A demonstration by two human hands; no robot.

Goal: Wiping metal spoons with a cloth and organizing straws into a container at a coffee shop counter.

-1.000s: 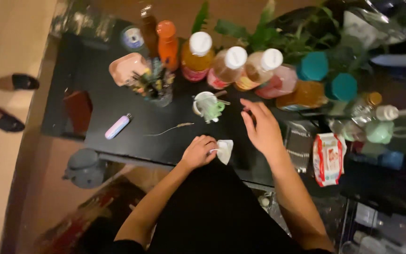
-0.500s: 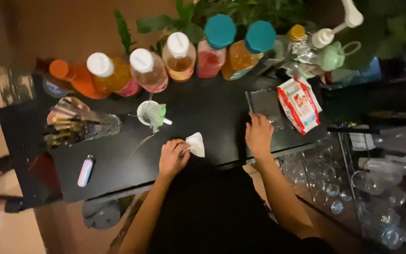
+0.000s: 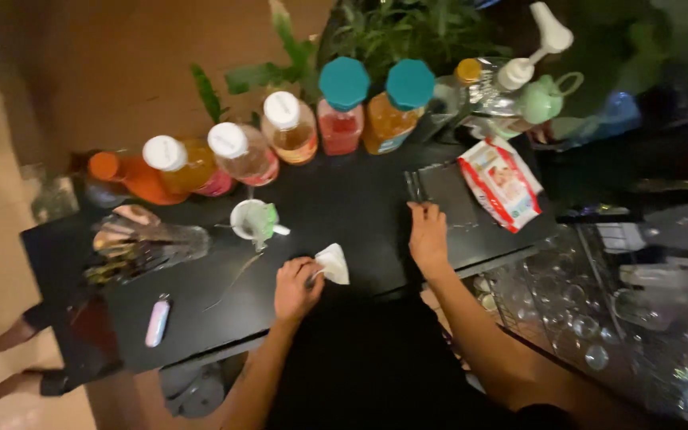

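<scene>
The left hand (image 3: pixel 295 288), just below the middle of the frame, is clenched around a small crumpled white tissue (image 3: pixel 333 263), which sticks out to the right of the fingers and rests on the black tabletop (image 3: pixel 360 199). The right hand (image 3: pixel 428 237), right of centre, lies flat with fingers spread on a dark rectangular mat (image 3: pixel 447 191), holding nothing. By the look of it, the step in hand is wiping the tabletop with the tissue while the other hand steadies; the next stroke calls for pressing the tissue down and sliding it past the small white cup with a green insert (image 3: pixel 252 220) at its upper left. A red-and-white wipes packet (image 3: pixel 500 181) lies to the right, and capped juice bottles (image 3: pixel 240 151) line the top.
</scene>
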